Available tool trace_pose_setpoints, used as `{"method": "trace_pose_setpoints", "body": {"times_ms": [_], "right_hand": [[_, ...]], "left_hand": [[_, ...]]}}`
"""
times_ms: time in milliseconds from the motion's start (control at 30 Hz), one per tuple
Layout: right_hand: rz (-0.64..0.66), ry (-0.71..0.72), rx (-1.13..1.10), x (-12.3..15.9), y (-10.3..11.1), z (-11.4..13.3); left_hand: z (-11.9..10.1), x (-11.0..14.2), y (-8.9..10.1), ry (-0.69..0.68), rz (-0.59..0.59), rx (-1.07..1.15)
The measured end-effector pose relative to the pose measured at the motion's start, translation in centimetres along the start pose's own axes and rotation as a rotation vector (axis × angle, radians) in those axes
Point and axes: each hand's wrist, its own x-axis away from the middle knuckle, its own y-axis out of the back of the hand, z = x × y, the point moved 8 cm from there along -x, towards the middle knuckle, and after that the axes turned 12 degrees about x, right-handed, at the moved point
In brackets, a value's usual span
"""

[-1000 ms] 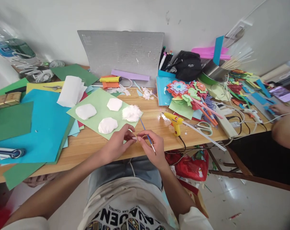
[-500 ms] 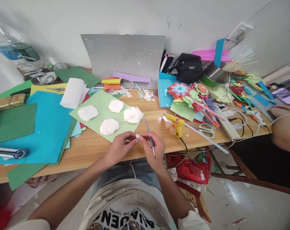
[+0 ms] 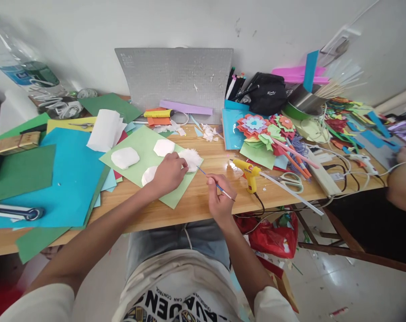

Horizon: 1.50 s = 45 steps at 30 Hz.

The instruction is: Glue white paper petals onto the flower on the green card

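On a light green paper sheet (image 3: 174,200) lie several rounded white paper pieces, among them a flat one (image 3: 125,158) at the left and a fringed, fluffy white paper tuft (image 3: 191,158) at the right. My left hand (image 3: 171,172) reaches over the sheet, partly covering the lower white piece (image 3: 149,175). Its fingers are bent together at the tuft's left edge, and what they pinch is hidden. In my right hand (image 3: 220,197) a thin blue paintbrush (image 3: 220,188) is gripped, the end of its handle pointing at the tuft.
A yellow glue gun (image 3: 248,172) and scissors (image 3: 290,181) lie right of my hands. Behind them are paper flowers (image 3: 254,125) and a pot of sticks (image 3: 303,100). Blue paper (image 3: 71,170) spreads at left. At far right another person's arm (image 3: 404,183) rests by the table.
My hands have parted. The left moved up and onto the green sheet beside the fluffy tuft; the small white bit between my fingers is out of sight. The brush has tilted flatter.
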Motion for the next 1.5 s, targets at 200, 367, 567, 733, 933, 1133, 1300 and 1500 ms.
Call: {"method": "trace_pose_setpoints", "body": {"times_ms": [200,367,567,733,933,1133,1300,1500], "right_hand": [[0.02,0.002,0.011,-0.4,-0.7,0.2],[0.064,0.054,-0.016,-1.2,-1.6,0.7],[0.094,0.09,-0.013,-1.7,-2.3,1.1],[0.118,0.126,-0.001,-1.6,-2.7,1.2],[0.115,0.178,-0.003,-1.4,-3.3,1.3],[0.12,0.18,0.02,-1.4,-4.1,1.1],[0.133,0.201,0.053,-1.5,-4.3,1.2],[0.171,0.192,0.131,-2.2,-4.6,1.5]], "left_hand": [[1.9,-0.8,0.8,0.089,0.004,-0.12],[2.0,-0.7,0.8,0.076,0.032,-0.102],[1.7,-1.0,0.7,0.051,0.1,-0.186],[1.3,-1.2,0.5,0.051,0.171,-0.257],[1.1,-1.0,0.5,0.113,0.175,-0.27],[1.1,-0.9,0.7,0.136,0.158,-0.235],[1.2,-0.9,0.7,0.141,0.141,-0.198],[2.1,-0.4,0.8,0.165,0.127,-0.183]]}}
